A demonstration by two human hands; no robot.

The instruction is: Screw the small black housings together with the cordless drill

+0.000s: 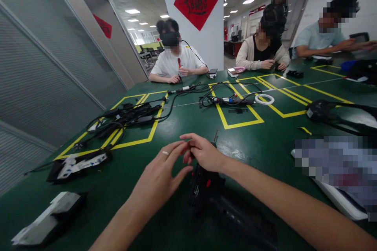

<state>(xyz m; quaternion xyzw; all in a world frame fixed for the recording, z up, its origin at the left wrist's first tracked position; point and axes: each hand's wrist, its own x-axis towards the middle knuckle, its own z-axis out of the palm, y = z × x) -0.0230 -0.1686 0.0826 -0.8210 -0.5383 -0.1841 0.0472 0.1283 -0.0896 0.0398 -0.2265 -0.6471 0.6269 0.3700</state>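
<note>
My left hand (160,176), with a ring on one finger, reaches in with its thumb apart from its fingers. Its fingertips meet those of my right hand (206,155), whose fingers are curled; anything small between them is hidden. Under both hands lies a black device (200,192) with small red parts, resting on the green table (132,204). A curved glossy black housing (244,215) sits beside it, below my right forearm. From behind my right hand a thin reddish rod (216,136) sticks up; I cannot tell whether the hand holds it.
At left lie tangled black cables (132,115), a black part with white pieces (79,166) and a white-and-black part (47,217). Ahead are cabled tools (226,100) and a white ring (264,99). Black straps (324,111) lie right. Co-workers sit opposite; one holds a red-handled screwdriver (179,62).
</note>
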